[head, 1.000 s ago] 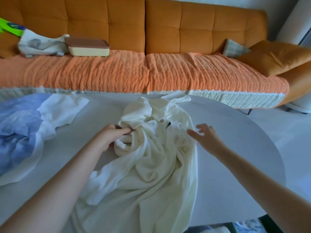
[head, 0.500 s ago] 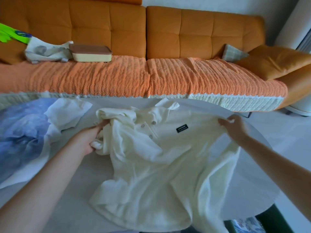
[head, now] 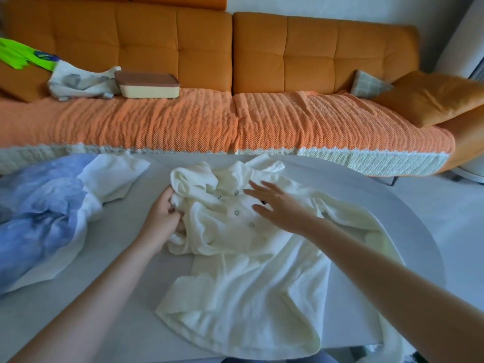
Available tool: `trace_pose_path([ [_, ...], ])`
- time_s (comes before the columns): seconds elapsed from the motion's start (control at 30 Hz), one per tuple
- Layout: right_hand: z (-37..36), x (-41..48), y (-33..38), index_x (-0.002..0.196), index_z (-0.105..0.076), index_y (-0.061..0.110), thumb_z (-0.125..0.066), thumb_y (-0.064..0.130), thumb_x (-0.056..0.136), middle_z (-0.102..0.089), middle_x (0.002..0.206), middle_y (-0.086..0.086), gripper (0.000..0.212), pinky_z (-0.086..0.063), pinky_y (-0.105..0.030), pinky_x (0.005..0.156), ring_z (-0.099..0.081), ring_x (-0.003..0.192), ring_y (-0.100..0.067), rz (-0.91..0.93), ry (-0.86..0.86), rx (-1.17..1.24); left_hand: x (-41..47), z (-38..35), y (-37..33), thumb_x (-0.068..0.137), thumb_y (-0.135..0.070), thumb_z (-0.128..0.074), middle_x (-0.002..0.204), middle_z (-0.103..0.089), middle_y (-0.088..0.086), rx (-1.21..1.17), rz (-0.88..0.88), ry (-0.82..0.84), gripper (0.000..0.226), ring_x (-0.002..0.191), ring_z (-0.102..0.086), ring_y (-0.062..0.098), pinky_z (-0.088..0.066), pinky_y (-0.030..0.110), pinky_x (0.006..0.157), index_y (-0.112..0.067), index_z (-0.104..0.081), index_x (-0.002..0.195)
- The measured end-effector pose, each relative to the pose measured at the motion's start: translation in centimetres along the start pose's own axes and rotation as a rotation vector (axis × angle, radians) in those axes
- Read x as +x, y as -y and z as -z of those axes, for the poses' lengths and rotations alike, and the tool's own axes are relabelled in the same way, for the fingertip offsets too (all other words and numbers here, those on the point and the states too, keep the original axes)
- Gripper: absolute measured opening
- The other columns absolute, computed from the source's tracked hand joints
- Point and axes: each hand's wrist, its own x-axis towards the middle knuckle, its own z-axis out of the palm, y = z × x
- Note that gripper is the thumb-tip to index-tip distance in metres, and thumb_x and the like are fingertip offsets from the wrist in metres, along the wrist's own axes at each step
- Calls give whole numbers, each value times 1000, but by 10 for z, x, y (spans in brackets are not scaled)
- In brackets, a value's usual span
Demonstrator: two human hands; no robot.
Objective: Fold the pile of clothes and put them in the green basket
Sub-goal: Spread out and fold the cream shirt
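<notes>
Cream knitted button-front shirt [head: 248, 271]: frame centre, spread on white round counter [head: 131, 323], unfolded. Left grip [head: 162, 216]: clutches its bunched shoulder. Right grip [head: 277, 205]: fingers straight, empty, has left the far shoulder for the chest; flattening likely precedes folding.

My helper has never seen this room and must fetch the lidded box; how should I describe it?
Find the orange sofa behind the table. On its left seat, on the knitted throw, a flat rectangular box sits beside a crumpled pale cloth. It is the only hard-edged thing there: cream body, brown lid.
</notes>
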Motion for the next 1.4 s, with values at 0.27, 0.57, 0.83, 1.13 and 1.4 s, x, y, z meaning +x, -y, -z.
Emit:
trace_pose_path([
  [0.27, -22, 34, 37, 145, -28, 34, -49, 42, 94, -31, 150, 7, 55, -36, -36, 103, -38, 130, -13, 23, -5, 213, -4, -20, -9, 87, -4, -49, 100, -66, 5, 244, -133, 66, 56, 88, -61, 23, -49, 23, 77, -44, -50, 126],
  [0.57, -5, 81, 49, 120, -56, 9, -69, 31, 81, -61, 96, -7, 46, -46, -22, 47, -61, 79, -21, -337, 45, 462, -4, -23, -11, 85, 4, -49, 109, -66, -8, -108, -157, 29, 57, 90, -63, 10, -49, 25, 85, -33, -55, 128],
  [0.83, 39, 119, 49, 148, 6, 26, -51, 17, 93, -22, 152, -11, 80, -34, -40, 100, -33, 133, -31, -472, -535, 963, -3, -18, -11, 84, -12, -45, 117, -58, -11, -324, -93, -357, 62, 99, -57, 5, -46, 33, 93, -40, -35, 139],
  [1.13, -14, 51, 48, 149, -15, 16, -47, 30, 96, -22, 153, -14, 64, -33, -34, 102, -37, 133, -29, -354, -14, 286, -2, -9, -11, 75, -20, -65, 102, -65, 5, -392, 101, -352, 44, 84, -62, 12, -49, 30, 79, -16, -53, 118],
  [1.4, -15, 33, 84, 107, -64, 15, -75, 19, 76, -55, 86, 4, 33, -45, -30, 74, -52, 82, -14, -198, -94, 530, 2, 0, -10, 85, 5, -50, 93, -62, 14, -549, 248, -185, 29, 79, -61, 25, -54, 29, 63, -15, -51, 106],
])
